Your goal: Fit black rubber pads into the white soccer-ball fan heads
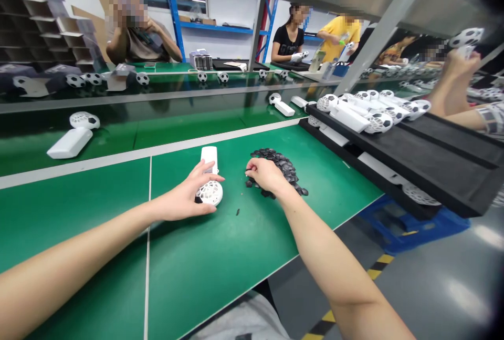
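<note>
A white handheld device, apparently a fan [209,158], lies on the green table with its round, football-patterned lattice head towards me. My left hand [185,193] is spread loosely around that head, its thumb on the near side and its fingers across the neck; how firmly it touches cannot be told. To the right, my right hand [263,173] pinches at the left edge of a heap of small flat black pieces [289,172]. A dark bit shows at its fingertips, partly hidden. One loose black piece [238,212] lies between the hands.
A black tray [444,145] of similar fans stands at the right, stacked over another. Beyond the table's pale edge strip runs a green belt [165,124] carrying a fan [71,141]. Co-workers sit opposite; a person's hands [460,72] raise a fan at the right.
</note>
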`<state>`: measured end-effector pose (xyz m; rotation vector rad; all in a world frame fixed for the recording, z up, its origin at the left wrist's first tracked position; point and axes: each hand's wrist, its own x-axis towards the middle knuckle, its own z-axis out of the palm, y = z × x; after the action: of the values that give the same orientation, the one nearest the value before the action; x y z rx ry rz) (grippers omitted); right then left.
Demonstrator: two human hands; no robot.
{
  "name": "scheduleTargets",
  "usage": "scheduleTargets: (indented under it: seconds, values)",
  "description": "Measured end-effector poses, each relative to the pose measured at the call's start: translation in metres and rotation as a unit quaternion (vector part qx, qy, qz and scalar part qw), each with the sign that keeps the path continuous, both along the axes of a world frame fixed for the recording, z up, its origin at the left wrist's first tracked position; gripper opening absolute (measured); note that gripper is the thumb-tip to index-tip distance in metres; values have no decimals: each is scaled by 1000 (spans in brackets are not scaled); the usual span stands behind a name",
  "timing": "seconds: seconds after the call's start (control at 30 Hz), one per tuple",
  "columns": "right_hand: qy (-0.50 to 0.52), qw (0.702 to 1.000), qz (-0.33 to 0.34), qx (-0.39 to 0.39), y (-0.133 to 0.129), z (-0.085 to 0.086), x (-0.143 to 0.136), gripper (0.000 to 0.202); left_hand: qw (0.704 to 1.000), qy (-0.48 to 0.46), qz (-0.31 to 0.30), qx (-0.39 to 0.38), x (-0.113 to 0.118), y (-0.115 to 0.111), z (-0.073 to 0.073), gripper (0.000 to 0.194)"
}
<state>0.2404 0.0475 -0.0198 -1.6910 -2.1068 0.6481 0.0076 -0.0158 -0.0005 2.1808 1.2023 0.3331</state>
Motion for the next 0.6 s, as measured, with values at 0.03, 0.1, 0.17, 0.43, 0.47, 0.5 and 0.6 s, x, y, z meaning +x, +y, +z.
scheduleTargets:
  seconds: [0.03, 0.1, 0.17, 0.43, 0.47, 0.5, 0.6]
  values:
    - [14, 1000, 16, 4, -2, 1, -1, 3, 1000, -1, -8, -4, -2, 2, 1, 55]
    - [58, 996, 61, 9, -8, 5, -4, 9, 1000, -1, -23, -11, -4, 4, 4, 56]
    - [130, 984, 120, 21, -15, 9, -7, 15, 999, -2, -36, -17, -4, 6, 6, 55]
    - [368, 893, 232, -119, -35, 11, -18, 10, 999, -22, -41, -14, -5, 7, 1, 59]
    - [373, 888, 235, -131, -36, 11, -18, 12, 999, -22, -42, -13, -5, 8, 0, 60]
    - [372, 887, 238, -134, -36, 11, -18, 15, 999, -22, -42, -13, -5, 8, -1, 61]
    - [333, 904, 250, -103, -38, 12, -17, 23, 999, -22, -42, -11, -6, 9, -1, 61]
